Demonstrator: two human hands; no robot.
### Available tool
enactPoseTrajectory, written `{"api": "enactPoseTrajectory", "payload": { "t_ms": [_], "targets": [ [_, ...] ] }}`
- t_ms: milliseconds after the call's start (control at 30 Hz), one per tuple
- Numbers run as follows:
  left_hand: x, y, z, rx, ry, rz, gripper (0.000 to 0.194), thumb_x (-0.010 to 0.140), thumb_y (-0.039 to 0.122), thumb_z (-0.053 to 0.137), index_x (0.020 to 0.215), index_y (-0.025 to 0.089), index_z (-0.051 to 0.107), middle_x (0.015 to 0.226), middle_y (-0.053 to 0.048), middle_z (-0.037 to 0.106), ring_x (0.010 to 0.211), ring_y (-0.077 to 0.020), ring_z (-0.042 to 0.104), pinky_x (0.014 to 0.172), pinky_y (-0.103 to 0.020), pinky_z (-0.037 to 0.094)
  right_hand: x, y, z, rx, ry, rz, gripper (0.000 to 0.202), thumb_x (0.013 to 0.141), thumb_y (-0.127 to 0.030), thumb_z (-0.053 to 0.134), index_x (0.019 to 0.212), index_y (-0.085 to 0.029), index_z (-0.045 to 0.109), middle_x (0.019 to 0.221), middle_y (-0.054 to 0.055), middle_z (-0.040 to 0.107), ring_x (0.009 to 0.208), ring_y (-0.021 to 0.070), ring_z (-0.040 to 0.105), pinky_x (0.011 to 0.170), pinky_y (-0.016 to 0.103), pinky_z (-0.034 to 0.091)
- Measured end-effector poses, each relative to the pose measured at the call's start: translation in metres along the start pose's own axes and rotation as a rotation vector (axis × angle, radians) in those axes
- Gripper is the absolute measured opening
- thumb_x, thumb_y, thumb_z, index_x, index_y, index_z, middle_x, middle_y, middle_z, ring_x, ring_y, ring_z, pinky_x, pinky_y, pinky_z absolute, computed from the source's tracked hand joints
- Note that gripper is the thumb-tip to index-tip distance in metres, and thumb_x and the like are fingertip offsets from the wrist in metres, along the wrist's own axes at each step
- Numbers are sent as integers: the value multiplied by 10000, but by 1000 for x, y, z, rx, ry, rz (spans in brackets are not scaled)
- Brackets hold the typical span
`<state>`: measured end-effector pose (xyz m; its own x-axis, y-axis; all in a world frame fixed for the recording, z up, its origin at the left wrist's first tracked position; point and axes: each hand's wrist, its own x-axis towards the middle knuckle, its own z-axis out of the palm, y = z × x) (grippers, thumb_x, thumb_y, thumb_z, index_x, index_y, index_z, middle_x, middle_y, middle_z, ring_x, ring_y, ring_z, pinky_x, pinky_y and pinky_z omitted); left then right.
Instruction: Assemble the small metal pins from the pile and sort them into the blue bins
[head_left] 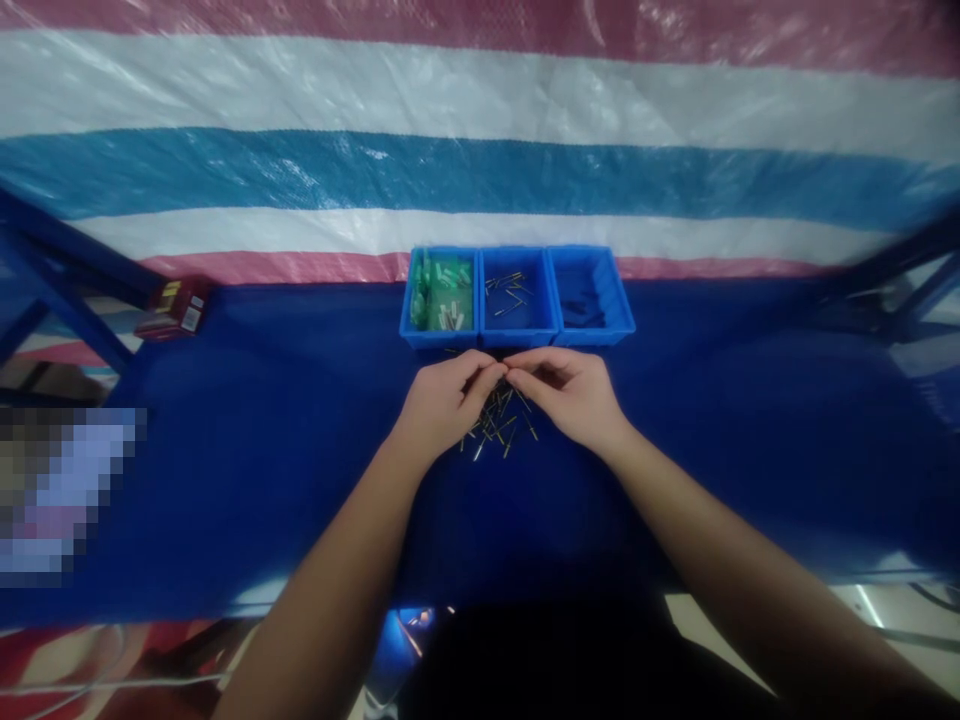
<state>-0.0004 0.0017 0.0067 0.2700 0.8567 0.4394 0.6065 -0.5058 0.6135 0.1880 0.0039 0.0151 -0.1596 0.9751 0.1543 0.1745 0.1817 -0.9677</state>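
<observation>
My left hand (452, 398) and my right hand (568, 392) meet at the fingertips, just in front of the blue bins. Both are closed in a pinch, thumb against fingers. Whatever sits between the fingertips is too small to make out. Below them, a loose pile of thin brass-coloured pins (496, 424) lies on the blue table surface, partly covered by my fingers. More such pins (511, 290) are in the middle blue bin (517, 338). Small pale pieces and green packing (448, 290) fill part of the left bin (439, 339).
The right blue bin (592, 337) contains small dark pieces (581, 308). A dark red box (174, 306) stands at the table's far left. Blue frame bars (71, 285) rise at both sides, and a striped plastic sheet (480, 175) hangs behind the blue table (300, 450).
</observation>
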Motion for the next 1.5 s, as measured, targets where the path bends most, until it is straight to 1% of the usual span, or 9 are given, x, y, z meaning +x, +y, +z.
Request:
{"api": "enactPoseTrajectory", "payload": {
  "t_ms": [267,367,467,567,667,933,1233,1367,1500],
  "targets": [
    [1,-2,1,25,-14,28,279,982,371,550,814,191,679,659,28,663,593,-100,604,573,-233,414,0,1,-2,-6,-38,-9,180,817,-313,765,962,-207,777,935,47,785,807,185,724,761,349,597],
    [0,0,1,-22,12,2,209,966,366,579,902,200,689,719,24,688,612,-96,615,594,-222,446,1,0,-3,-41,-27,13,174,830,-335,753,940,-203,779,890,42,784,765,172,714,728,328,587],
    [-1,3,3,-79,41,-22,160,941,335,617,1019,214,686,678,46,652,560,-79,583,586,-201,463,2,0,-4,-39,-30,38,184,852,-368,725,887,-195,775,821,34,773,699,153,693,678,301,572],
    [-2,4,3,-112,42,-5,144,931,298,628,1032,218,692,656,53,635,541,-71,569,586,-188,473,3,1,-5,-36,-45,53,235,864,-407,705,826,-183,764,780,37,763,662,145,676,633,281,553],
    [-1,3,2,-110,32,3,129,936,294,622,997,211,699,693,39,663,566,-75,587,609,-191,486,2,0,-5,-52,-47,40,231,865,-400,706,820,-181,761,779,37,763,664,145,674,632,279,545],
    [1,1,0,-6,20,28,191,974,337,575,909,197,687,714,34,673,620,-83,610,605,-206,439,0,3,0,15,8,-32,185,824,-305,760,980,-205,758,919,47,770,800,178,704,747,342,576],
    [0,-9,3,8,-6,133,425,989,411,536,643,175,608,582,25,566,554,-98,537,551,-242,389,-3,-3,-3,-226,-129,-272,129,899,-290,676,991,-249,756,962,39,748,841,185,677,763,355,570],
    [0,-4,2,-58,6,92,318,974,421,562,788,191,678,656,17,646,590,-99,587,576,-227,434,-2,-4,-3,-282,-24,-294,110,900,-282,670,950,-270,767,986,48,729,911,211,668,816,395,567],
    [-1,2,3,-76,48,16,180,914,382,663,987,222,702,637,55,626,545,-78,562,582,-200,449,0,-2,-2,-191,60,-197,91,875,-284,696,932,-253,761,943,43,718,851,191,667,767,369,568]
  ]
}}
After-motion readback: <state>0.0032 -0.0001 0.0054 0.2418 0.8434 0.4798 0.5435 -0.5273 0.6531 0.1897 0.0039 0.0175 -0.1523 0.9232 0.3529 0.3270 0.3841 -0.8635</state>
